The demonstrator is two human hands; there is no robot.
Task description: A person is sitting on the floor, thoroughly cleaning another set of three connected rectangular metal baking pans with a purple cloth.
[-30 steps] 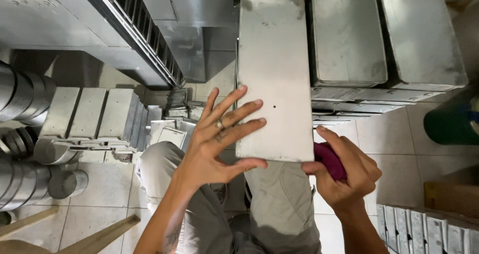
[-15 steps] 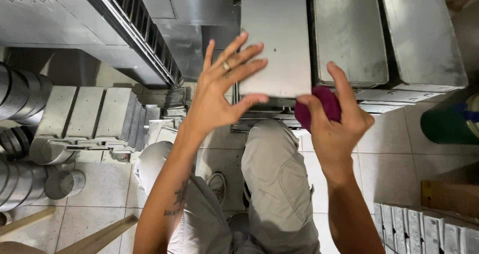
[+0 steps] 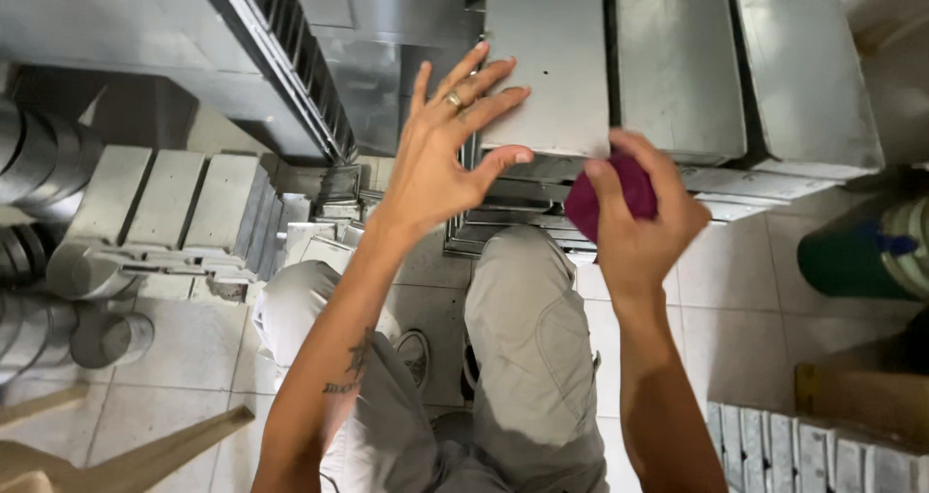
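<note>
My left hand (image 3: pixel 447 149), ring on one finger, spreads its fingers against the left edge of a flat grey metal sheet (image 3: pixel 552 58) lying on a stack of similar metal pans. My right hand (image 3: pixel 639 212) is closed around a purple cloth (image 3: pixel 610 198) at the sheet's near right corner. My knees in light trousers (image 3: pixel 527 338) are below both hands.
Stacked rectangular metal pans (image 3: pixel 803 67) stand to the right of the sheet. Grey trays (image 3: pixel 164 198) and round tins (image 3: pixel 39 164) lie at left on the tiled floor. A green container (image 3: pixel 861 251) is at right. White blocks (image 3: pixel 813 449) sit bottom right, wooden sticks (image 3: pixel 145 454) bottom left.
Both hands have moved away from me with the metal sheet, which now lies farther up on the stack. The right hand has turned and still holds the purple cloth.
</note>
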